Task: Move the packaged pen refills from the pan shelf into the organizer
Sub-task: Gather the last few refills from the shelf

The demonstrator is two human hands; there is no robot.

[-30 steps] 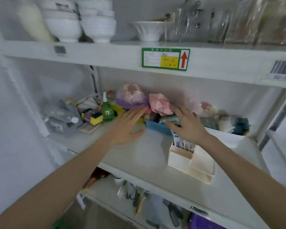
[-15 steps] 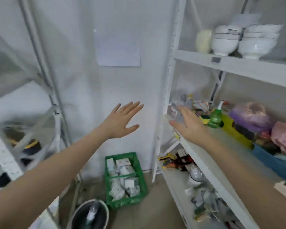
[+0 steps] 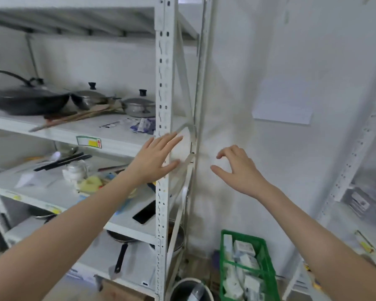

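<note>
The pan shelf (image 3: pixel 59 133) stands at the left, with a black wok (image 3: pixel 24 101) and two lidded steel pots on it. Packaged pen refills (image 3: pixel 144 125) lie near its right end by the white upright post (image 3: pixel 162 105), with thin clear packets (image 3: pixel 115 123) beside them. My left hand (image 3: pixel 155 157) is flat and open just below that shelf's front edge, in front of the post, holding nothing. My right hand (image 3: pixel 237 168) hovers before the white wall, fingers curled but apart, empty. The organizer is out of view.
Wooden utensils (image 3: pixel 74 118) lie in front of the pots. The shelf below holds chopsticks, a white jar (image 3: pixel 75 171), sponges and a black phone (image 3: pixel 144 212). A frying pan (image 3: pixel 122 250) sits lower. A green crate (image 3: pixel 246 266) of boxes and a dark bucket (image 3: pixel 189 290) stand on the floor.
My view has swung left from the shelf with the organizer, past the wall, to the pan shelf. Both empty hands moved with it; the right hand's fingers have curled.
</note>
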